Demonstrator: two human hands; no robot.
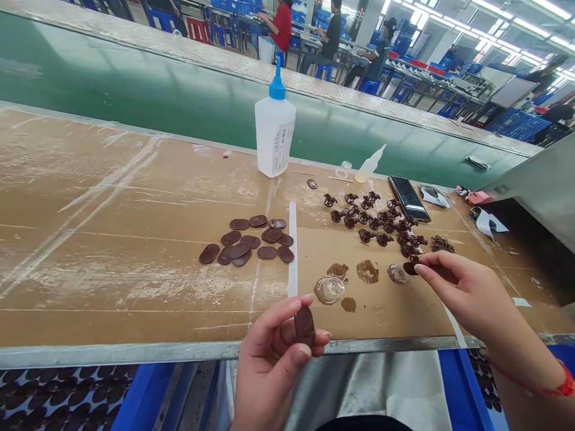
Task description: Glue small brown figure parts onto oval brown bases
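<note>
My left hand [281, 353] pinches a dark brown oval plate [304, 326] near the front edge of the table. Between the thumb and fingers of my right hand [458, 287] is a small dark brown molded piece [410, 267], its exact shape partly hidden. That piece is right at a small clear dish [397, 273]; I cannot tell whether they touch. Another clear dish [330, 290] sits between my hands, beside brown wet spots [367, 271]. Several similar oval plates [239, 249] lie loosely grouped at centre left. Clustered behind my right hand are several small dark brown figures [375, 221].
A white bottle with a blue nozzle [275, 134] stands at the back. Near the back right are a small dropper bottle [369, 166] and a phone [408, 199]. Tiny brown parts [442, 243] lie in a heap. Blue crates [144, 395] flank my lap; people sit beyond the green divider.
</note>
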